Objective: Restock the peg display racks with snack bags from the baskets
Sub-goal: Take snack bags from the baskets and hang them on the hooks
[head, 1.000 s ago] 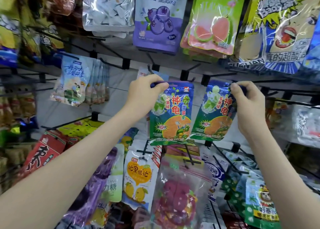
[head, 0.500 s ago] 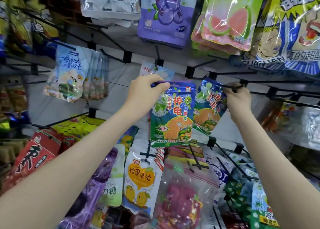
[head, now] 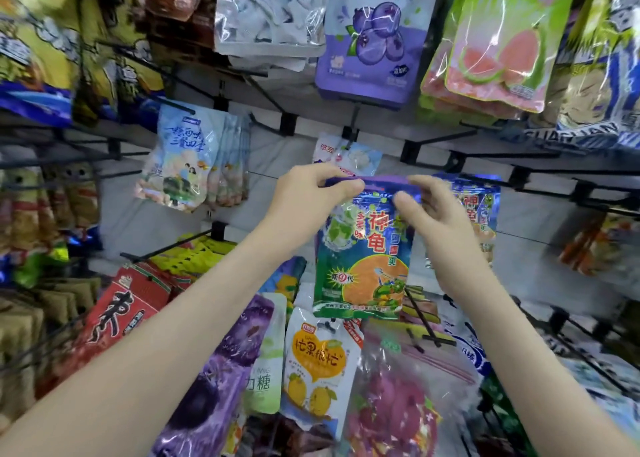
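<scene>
A blue-green turtle snack bag [head: 363,259] with an orange disc hangs from my two hands in front of the peg rack. My left hand [head: 308,200] pinches its purple top strip at the left corner. My right hand [head: 433,214] holds the top right corner, fingers curled over the strip. A second turtle bag [head: 481,211] of the same kind hangs on a peg just behind my right hand, partly hidden by it. Black pegs [head: 436,141] stick out of the grey back panel above both hands.
Pale blue bags [head: 180,159] hang at the left, a purple blueberry bag [head: 374,41] and green guava bags [head: 495,48] above. Below hang a yellow mango bag [head: 318,363], a clear bag of pink sweets [head: 391,404] and red packs [head: 117,311].
My right hand let go of the second turtle bag, which now hangs on its peg, and moved left onto the top right corner of the bag held by my left hand.
</scene>
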### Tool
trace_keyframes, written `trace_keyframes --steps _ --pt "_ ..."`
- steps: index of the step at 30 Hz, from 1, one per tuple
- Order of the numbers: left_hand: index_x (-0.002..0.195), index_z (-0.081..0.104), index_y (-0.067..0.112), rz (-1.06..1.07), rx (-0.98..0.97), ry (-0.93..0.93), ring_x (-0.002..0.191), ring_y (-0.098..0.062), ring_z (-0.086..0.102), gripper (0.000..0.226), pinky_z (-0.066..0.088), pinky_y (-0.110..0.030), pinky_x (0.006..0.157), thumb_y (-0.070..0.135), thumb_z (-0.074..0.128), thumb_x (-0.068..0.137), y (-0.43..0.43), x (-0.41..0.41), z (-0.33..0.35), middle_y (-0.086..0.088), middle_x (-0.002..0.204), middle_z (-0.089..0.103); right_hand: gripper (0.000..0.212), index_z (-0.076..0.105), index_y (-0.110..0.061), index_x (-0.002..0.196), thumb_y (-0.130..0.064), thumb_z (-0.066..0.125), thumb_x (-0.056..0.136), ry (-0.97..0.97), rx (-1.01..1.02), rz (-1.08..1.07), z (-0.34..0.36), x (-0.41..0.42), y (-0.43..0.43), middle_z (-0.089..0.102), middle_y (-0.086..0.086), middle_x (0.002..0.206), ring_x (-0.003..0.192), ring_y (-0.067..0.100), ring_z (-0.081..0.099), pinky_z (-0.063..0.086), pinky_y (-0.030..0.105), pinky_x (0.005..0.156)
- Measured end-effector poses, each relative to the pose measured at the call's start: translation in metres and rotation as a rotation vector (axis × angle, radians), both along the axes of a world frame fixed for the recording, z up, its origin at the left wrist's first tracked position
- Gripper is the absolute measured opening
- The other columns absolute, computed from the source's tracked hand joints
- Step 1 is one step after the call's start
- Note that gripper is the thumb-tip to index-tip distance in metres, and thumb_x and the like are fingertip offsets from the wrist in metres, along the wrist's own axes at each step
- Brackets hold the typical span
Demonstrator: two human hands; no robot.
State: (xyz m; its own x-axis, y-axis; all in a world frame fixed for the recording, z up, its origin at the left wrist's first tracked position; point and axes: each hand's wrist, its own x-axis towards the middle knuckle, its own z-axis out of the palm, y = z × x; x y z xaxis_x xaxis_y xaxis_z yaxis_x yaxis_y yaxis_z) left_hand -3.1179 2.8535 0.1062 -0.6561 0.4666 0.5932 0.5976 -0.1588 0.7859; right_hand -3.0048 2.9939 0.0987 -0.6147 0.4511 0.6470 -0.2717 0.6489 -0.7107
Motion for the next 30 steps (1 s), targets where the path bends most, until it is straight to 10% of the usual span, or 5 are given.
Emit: trace_keyframes --steps 6,13,20,24,30 --pt "0.088 0.071 0.022 -0.088 -0.035 0.002 0.073 0.000 0.058 0.011 0.044 -0.015 0.067 0.028 0.063 0.092 -0.018 0.004 0.002 0.009 0.079 0.068 0.007 0.065 -0.021 0.087 -0.015 0.066 0.088 -0.006 -0.114 0.101 0.011 -0.003 -0.028 0.071 0.013 0.085 0.078 0.029 0.069 0.055 0.049 0.074" --pt "0.099 0.068 0.023 -0.243 -0.125 -0.114 0.091 -0.011 0.068 0.010 0.050 -0.036 0.094 0.020 0.061 0.093 -0.054 -0.010 -0.010 0.004 0.096 0.074 0.006 0.064 -0.014 0.095 -0.010 0.063 0.090 -0.012 -0.241 0.189 0.008 -0.012 -0.037 0.073 0.006 0.085 0.076 0.021 0.070 0.057 0.035 0.067" --pt "0.081 0.073 0.018 -0.156 0.006 -0.113 0.078 -0.015 0.061 0.013 0.045 -0.035 0.080 0.020 0.064 0.091 -0.061 -0.018 -0.018 -0.011 0.088 0.074 0.005 0.065 -0.018 0.088 -0.014 0.064 0.090 0.001 -0.192 0.065 0.005 -0.016 -0.034 0.072 0.001 0.080 0.073 0.014 0.068 0.055 0.038 0.074" --pt "0.076 0.068 0.021 -0.106 0.108 -0.130 0.066 0.002 0.064 0.020 0.046 -0.015 0.068 0.017 0.059 0.094 -0.059 -0.021 -0.012 0.014 0.068 0.071 0.012 0.061 -0.016 0.080 -0.011 0.061 0.092 0.169 -0.302 -0.009 0.012 0.000 -0.013 0.068 -0.008 0.067 0.063 0.010 0.064 0.051 0.032 0.064" --pt "0.076 0.069 0.011 -0.085 0.213 -0.124 0.064 -0.014 0.053 0.022 0.040 -0.029 0.064 0.026 0.062 0.092 -0.038 -0.011 0.002 -0.002 0.070 0.063 0.019 0.051 -0.015 0.077 -0.011 0.058 0.094 0.400 -0.471 -0.068 0.025 0.036 0.017 0.065 -0.010 0.060 0.060 0.009 0.064 0.052 0.026 0.058"
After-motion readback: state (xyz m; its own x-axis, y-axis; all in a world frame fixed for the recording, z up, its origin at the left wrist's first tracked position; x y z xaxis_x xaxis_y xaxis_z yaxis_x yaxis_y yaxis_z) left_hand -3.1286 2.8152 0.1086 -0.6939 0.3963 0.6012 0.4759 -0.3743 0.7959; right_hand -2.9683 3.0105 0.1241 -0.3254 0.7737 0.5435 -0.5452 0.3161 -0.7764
